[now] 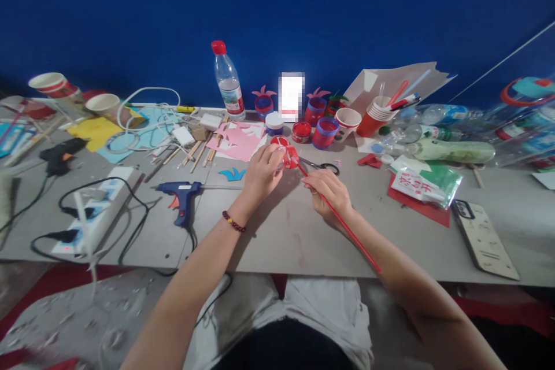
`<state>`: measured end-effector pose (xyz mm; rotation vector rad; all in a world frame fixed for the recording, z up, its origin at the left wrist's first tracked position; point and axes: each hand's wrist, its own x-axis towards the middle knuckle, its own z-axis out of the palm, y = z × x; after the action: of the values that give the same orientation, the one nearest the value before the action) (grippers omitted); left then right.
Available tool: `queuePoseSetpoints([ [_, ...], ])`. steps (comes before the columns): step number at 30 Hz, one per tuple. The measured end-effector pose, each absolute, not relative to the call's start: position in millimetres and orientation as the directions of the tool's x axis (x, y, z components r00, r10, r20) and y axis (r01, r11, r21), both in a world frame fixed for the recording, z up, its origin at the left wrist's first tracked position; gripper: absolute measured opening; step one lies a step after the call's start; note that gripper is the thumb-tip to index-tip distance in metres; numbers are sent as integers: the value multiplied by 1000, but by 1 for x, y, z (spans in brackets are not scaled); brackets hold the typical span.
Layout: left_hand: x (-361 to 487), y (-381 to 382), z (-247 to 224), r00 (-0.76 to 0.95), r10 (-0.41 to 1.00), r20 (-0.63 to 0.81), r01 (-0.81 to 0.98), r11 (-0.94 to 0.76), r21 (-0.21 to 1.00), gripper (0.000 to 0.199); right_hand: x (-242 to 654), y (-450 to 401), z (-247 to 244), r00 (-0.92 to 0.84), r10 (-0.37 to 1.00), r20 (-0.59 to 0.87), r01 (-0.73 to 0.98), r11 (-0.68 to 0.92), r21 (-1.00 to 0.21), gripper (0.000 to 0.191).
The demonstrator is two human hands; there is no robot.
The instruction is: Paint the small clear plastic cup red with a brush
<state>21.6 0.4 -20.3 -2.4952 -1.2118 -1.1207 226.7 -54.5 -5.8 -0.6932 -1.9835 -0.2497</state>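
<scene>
The right hand (329, 192) is pinching a long red brush (364, 250), fingers clamped on its shaft — the left hand (262, 170) is gripping a red-painted piece (291, 157) at the brush's far end. Beyond them, black scissors (332, 167) are lying on the grey table (269, 234), a red paint jar (301, 132) is standing farther back, and a red-capped bottle (229, 89) is standing near the blue wall (347, 11).

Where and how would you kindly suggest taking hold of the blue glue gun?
The blue glue gun is probably best gripped by its handle, from the near side of the table: it lies on its side, handle toward that side, nozzle pointing left.
</scene>
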Motion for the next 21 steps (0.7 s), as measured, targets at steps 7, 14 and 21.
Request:
queuePoseSetpoints([
  [7,22,-2,-21,298,676,675,738,-611,287,49,226,-56,-4,-372,373,850,551,826,-121,24],
  [14,20,0,-24,246,670,700,716,-613,335,47,227,-58,-9,-393,421,817,556,817,-153,26],
  [21,19,3,-29,184,710,679,740,-555,380,50,226,-57,-10,-418,413,809,554,822,-133,29],
])
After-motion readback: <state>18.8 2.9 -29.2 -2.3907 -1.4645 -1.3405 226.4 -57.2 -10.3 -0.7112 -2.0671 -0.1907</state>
